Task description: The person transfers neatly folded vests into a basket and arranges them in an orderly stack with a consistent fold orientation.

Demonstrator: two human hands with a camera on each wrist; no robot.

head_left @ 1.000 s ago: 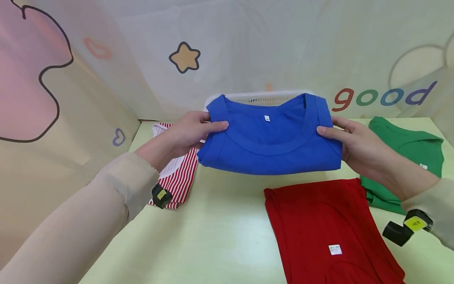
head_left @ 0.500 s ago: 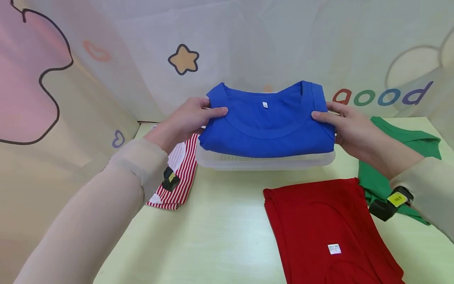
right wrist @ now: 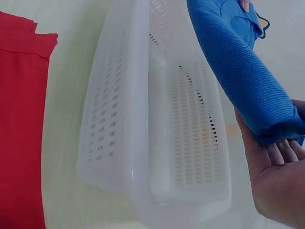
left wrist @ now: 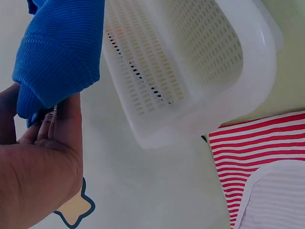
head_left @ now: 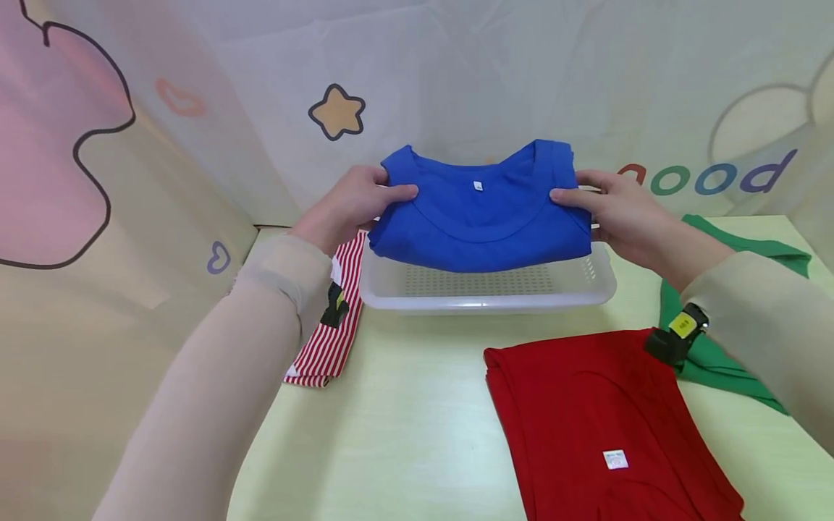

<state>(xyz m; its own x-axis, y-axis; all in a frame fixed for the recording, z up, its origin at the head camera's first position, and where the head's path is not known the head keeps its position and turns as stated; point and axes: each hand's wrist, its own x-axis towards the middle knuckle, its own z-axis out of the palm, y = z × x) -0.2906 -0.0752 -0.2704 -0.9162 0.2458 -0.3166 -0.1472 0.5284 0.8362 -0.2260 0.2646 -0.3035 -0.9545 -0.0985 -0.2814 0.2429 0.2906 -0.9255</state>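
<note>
A folded blue shirt with a round neckline and a small white tag hangs in the air above a white plastic basket. My left hand grips its left end, thumb on the front and fingers behind. At the other end my right hand holds it the same way. Both wrist views show the shirt's rolled lower edge apart from the perforated basket. No clothing shows in the visible part of the basket's inside.
A red folded shirt lies in front of the basket to the right. Behind my right forearm is a green shirt. A red-and-white striped shirt lies left of the basket. A printed cloth wall stands behind.
Both hands have lifted the blue shirt higher and away from me, and the right hand has come leftward. The basket, earlier mostly covered by the shirt, now shows below it.
</note>
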